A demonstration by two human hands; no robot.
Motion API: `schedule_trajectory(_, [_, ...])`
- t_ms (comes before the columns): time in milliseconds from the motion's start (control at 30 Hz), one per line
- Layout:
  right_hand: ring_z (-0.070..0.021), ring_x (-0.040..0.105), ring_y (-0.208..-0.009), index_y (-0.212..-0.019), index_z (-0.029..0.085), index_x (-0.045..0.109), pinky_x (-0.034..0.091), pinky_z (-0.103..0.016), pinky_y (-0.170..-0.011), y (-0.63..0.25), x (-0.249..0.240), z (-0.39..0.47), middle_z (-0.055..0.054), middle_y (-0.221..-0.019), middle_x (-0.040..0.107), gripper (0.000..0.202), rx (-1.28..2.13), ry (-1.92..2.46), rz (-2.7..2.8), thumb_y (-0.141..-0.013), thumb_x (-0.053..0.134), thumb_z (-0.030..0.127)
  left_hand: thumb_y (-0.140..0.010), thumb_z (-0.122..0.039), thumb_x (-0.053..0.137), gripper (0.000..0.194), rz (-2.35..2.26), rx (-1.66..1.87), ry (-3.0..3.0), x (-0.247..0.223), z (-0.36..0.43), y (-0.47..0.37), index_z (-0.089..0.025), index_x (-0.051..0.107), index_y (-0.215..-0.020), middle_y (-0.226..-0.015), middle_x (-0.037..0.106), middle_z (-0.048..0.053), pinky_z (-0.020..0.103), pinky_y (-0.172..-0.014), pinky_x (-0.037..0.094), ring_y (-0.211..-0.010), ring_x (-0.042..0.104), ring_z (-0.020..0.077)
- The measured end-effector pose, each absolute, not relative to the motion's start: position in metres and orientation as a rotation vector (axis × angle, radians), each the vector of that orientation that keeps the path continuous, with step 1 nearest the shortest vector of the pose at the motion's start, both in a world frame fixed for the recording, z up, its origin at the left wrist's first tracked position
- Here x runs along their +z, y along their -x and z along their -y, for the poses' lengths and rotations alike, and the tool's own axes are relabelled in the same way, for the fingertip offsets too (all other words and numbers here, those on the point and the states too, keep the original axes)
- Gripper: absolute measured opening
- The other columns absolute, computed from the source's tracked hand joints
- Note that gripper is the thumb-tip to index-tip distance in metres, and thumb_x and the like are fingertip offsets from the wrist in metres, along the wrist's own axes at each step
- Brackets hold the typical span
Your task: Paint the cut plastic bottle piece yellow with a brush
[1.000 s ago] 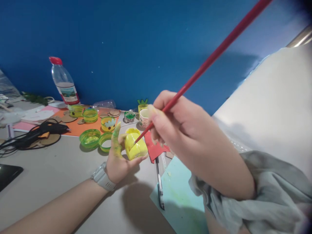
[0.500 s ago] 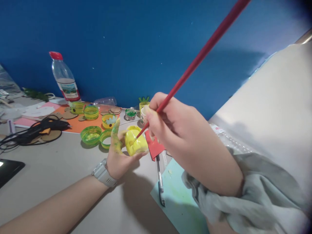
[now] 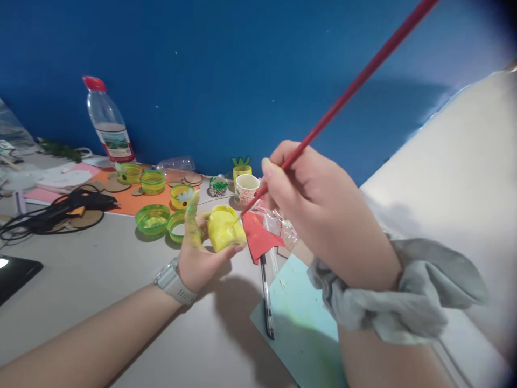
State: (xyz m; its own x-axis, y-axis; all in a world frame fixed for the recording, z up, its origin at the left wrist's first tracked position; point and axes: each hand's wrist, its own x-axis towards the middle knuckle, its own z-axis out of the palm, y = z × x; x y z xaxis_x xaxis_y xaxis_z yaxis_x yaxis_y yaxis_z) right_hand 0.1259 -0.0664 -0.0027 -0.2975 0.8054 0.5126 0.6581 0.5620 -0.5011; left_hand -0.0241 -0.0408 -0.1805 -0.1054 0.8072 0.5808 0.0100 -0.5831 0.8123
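My left hand (image 3: 201,248), its thumb smeared with yellow and green paint, is closed around a small yellow-painted cup (image 3: 223,231), tilted over the table. In my right hand (image 3: 311,188) is a long red paintbrush (image 3: 343,97), pinched between thumb and fingers. The brush tip meets the right side of the cup's wet yellow surface. Just behind stands a white patterned paper cup (image 3: 247,188), partly covered by the brush. Left of my left hand are a green-painted bowl (image 3: 152,220) and a green ring-shaped piece (image 3: 176,227).
A red-capped bottle (image 3: 109,121) stands by the blue wall. A black glue gun (image 3: 86,199) with its cord lies at left, near orange paper (image 3: 129,206). Red paper (image 3: 260,237), a pen (image 3: 267,296) and a light-blue sheet (image 3: 299,318) lie at right.
My right hand has moved right, bringing the brush tip from the cup's middle to its right side. The patterned paper cup now shows more fully. My left hand keeps its hold.
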Motion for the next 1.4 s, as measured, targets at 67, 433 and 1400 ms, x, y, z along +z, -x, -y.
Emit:
schedule_trajectory(67, [-0.0117, 0.039, -0.047, -0.074, 0.023, 0.042, 0.034, -0.029, -0.048, -0.129, -0.003, 0.063, 0.006, -0.058, 0.046, 0.028, 0.195, 1.224, 2.018, -0.102, 0.047, 0.024, -0.068, -0.030, 0.085, 0.107, -0.898, 1.754, -1.588, -0.182, 0.041, 0.025, -0.041, 0.020, -0.152, -0.110, 0.061, 0.003, 0.036, -0.079, 0.060, -0.093, 0.067, 0.0206])
schedule_trajectory(433, [-0.0105, 0.042, -0.047, -0.076, 0.023, 0.047, 0.038, -0.026, -0.049, -0.126, 0.002, 0.070, 0.006, -0.059, 0.050, 0.028, 0.164, 1.210, 1.958, -0.104, 0.047, 0.029, -0.063, -0.033, 0.088, 0.118, -0.900, 1.710, -1.675, -0.181, 0.042, 0.026, -0.042, 0.013, -0.154, -0.108, 0.058, 0.003, 0.040, -0.083, 0.057, -0.093, 0.064, 0.0210])
schedule_trajectory(1400, [-0.0109, 0.050, -0.049, -0.075, 0.022, 0.049, 0.039, -0.024, -0.045, -0.130, 0.002, 0.070, 0.006, -0.060, 0.052, 0.027, 0.138, 1.208, 1.949, -0.102, 0.049, 0.023, -0.058, -0.034, 0.091, 0.119, -0.895, 1.639, -1.718, -0.190, 0.042, 0.030, -0.040, 0.020, -0.153, -0.106, 0.056, 0.002, 0.039, -0.085, 0.052, -0.095, 0.059, 0.0217])
